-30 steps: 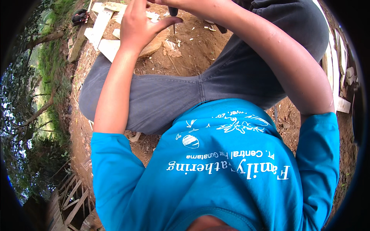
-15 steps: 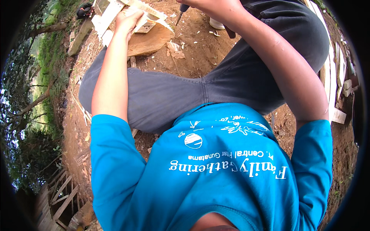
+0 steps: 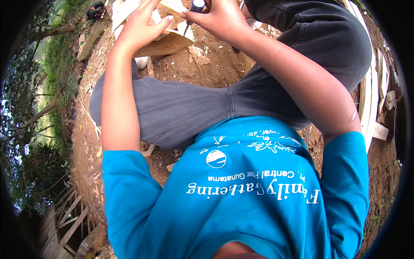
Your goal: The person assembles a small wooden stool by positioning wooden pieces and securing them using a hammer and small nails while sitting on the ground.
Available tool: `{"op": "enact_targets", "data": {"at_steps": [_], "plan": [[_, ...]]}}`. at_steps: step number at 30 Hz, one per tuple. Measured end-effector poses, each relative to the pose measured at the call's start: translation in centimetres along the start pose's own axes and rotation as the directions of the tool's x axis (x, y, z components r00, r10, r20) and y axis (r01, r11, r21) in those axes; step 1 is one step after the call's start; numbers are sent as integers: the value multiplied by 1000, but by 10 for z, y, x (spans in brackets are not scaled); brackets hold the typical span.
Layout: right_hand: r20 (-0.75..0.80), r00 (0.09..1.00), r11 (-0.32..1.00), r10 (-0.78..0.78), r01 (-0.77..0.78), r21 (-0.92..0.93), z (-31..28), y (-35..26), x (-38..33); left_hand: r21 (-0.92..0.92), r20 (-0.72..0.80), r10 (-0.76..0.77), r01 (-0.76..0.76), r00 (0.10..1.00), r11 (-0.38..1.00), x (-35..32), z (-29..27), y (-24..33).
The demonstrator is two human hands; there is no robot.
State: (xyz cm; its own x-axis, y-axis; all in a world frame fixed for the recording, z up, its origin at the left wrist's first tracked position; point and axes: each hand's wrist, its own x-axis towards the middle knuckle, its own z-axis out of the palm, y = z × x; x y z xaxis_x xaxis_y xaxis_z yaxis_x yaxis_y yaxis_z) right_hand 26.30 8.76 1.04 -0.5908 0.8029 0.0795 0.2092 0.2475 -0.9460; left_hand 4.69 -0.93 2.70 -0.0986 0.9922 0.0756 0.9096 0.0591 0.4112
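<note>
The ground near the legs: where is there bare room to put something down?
Mostly bare soil lies between the wood block and the grey trousers, with a dry leaf. It is crowded above: left hand, right hand and tool are close together.

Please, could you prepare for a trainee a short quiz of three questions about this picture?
1. Which hand holds the dark-handled tool?
2. True or false: the left hand has its thumb spread away from its fingers.
3. Which thing is near both hands? A) a glass bottle; B) cut wood; C) a metal tray.

Key: 1. The right hand. 2. True. 3. B.
</note>
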Motion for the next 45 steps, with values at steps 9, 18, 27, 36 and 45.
{"op": "enact_targets", "data": {"at_steps": [9, 18, 27, 36, 45], "plan": [[-56, 998, 999, -35, 35, -13, 30, 15, 4, -283, 97, -165, 186, 982, 941, -7, 36, 35], [-51, 996, 996, -79, 81, 45, 48, 22, 6, -175, -31, 12, -17, 999, 984, -9, 53, 6], [3, 992, 992, -125, 125, -34, 42, 25, -2, -70, 18, 79, -77, 997, 995, -12, 50, 10], [-13, 976, 972, -219, 219, 89, -17, -34, -39, -98, 178, -27, 45, 984, 994, -11, 30, 28], [84, 992, 992, -97, 90, 92, -25, -17, -96, -188, 97, 145, -125, 985, 974, -12, 35, 12]]}}
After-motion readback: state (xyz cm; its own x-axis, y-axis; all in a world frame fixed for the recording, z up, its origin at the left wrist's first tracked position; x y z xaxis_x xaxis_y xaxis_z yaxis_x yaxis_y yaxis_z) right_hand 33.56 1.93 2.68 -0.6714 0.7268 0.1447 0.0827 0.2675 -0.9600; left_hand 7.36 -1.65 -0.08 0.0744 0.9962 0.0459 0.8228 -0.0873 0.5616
